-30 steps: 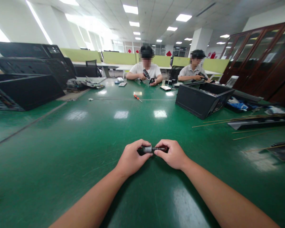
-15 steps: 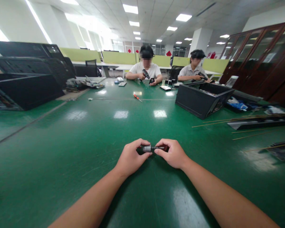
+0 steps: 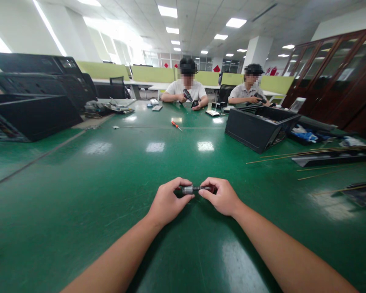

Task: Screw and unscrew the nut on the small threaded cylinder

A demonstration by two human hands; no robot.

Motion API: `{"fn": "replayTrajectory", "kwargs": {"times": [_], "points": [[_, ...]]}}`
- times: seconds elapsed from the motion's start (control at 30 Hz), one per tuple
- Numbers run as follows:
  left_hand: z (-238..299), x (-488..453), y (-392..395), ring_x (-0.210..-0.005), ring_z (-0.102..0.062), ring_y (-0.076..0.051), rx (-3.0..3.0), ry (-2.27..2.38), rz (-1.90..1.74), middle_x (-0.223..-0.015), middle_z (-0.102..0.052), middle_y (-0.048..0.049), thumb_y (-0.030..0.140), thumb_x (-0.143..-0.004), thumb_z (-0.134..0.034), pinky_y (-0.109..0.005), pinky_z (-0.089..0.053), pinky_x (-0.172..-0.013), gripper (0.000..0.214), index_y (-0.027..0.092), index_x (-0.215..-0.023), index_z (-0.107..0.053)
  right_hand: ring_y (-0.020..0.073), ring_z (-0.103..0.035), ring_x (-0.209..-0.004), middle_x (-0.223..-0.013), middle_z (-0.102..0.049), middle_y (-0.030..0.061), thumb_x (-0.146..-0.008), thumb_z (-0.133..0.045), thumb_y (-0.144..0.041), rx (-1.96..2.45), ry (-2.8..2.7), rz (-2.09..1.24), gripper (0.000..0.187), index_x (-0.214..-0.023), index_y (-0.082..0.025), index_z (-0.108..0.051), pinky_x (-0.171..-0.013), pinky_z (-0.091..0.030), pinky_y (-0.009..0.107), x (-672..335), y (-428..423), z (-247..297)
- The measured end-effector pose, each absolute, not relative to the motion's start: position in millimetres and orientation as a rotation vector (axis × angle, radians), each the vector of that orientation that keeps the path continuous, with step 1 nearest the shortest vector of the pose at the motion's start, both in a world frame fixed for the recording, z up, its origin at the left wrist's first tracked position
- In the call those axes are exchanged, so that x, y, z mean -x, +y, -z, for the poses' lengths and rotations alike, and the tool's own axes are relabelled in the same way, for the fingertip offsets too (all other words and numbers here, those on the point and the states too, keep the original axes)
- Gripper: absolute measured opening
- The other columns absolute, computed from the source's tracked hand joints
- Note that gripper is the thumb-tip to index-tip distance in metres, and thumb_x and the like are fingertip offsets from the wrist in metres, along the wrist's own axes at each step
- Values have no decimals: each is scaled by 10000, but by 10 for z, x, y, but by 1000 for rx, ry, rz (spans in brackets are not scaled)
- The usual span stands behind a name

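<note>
Head view: I see both forearms extended forward, converging just above the green table (image 3: 110, 183). The left hand (image 3: 167, 202) is curled closed around one end of a short silver-collared tool (image 3: 188, 189). The right hand (image 3: 221, 198) pinches its dark shaft end. The tool is held level between them.

Cannot see either end of the small tool (image 3: 192, 189): buried in the left hand (image 3: 167, 201) and the right hand (image 3: 221, 197), with only a silver collar and a short dark shank showing between the fingers (image 3: 205, 191). Too small to tell its kind. Cut off at the bottom edge: both forearms. Clipped by the left edge: the black cases (image 3: 24, 118). Clipped by the right edge: the dark panel (image 3: 362, 193) and the wooden cabinet (image 3: 338, 73). Cannot name the small bits (image 3: 157, 108) far along the desk (image 3: 110, 183).
</note>
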State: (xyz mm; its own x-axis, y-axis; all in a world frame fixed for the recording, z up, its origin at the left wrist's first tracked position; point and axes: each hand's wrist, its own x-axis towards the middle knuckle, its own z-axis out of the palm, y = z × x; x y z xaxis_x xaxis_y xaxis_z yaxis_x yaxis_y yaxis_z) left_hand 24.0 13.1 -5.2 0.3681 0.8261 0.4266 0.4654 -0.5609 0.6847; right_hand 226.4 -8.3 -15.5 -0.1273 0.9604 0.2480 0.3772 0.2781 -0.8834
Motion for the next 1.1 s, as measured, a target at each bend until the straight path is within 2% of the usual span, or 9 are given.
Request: {"fn": "replayTrajectory", "kwargs": {"times": [0.73,1.1], "points": [[49,-237,139,-878,-668,-198,-2159,1149,-1144,-956,-722,-29,217,-744,-741,-322,-532,-797,235,210,-973,-684,119,-527,-567,-646,-600,-16,-806,-625,-268,1223,-1586,-908,95,-815,-177,-650,-556,-410,230,-2279,-56,187],[54,-224,151,-881,-659,-188,-2151,1161,-1170,-965,-717,-11,212,-762,-734,-314,-522,-808,239,230,-994,-681,118,-508,-568,-657,-597,-13,-805,-629,-276,1235,-1583,-856,102,-811,-176,-648,-548,-400,232,-2280,-63,170]]}}
